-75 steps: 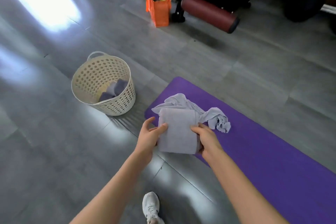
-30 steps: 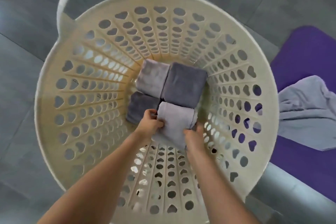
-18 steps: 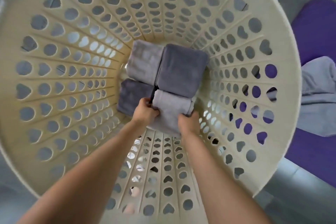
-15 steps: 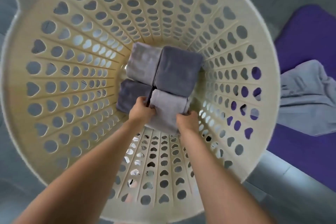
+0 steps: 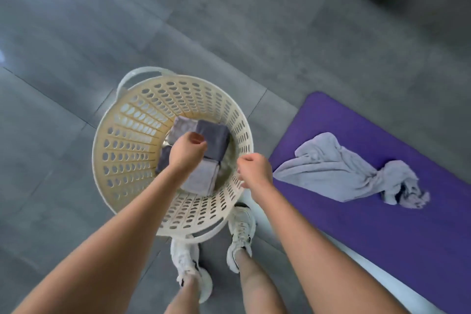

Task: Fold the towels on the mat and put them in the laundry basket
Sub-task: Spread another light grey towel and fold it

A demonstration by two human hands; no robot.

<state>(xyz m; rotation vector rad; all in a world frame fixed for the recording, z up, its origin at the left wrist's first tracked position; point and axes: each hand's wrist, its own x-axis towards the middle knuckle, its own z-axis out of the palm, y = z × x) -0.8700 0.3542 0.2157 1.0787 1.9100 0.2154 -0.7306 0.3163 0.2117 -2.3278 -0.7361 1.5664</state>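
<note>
We see our left hand hanging over the laundry basket, fingers loosely curled and holding nothing, the forearm slanting in from the lower left. Our right hand hovers above the basket's right rim, also loosely curled and empty. Four folded towels sit packed together on the basket floor: a pale grey one nearest us, a dark grey one behind it, a lighter one at the far left and a dark one partly hidden under our left wrist. One unfolded pale grey towel lies rumpled on the purple mat, near its left end. The cream basket is perforated, with a handle at its far rim, and stands on grey floor tiles just beside the mat. Our white sneakers stand at the basket's near edge.
</note>
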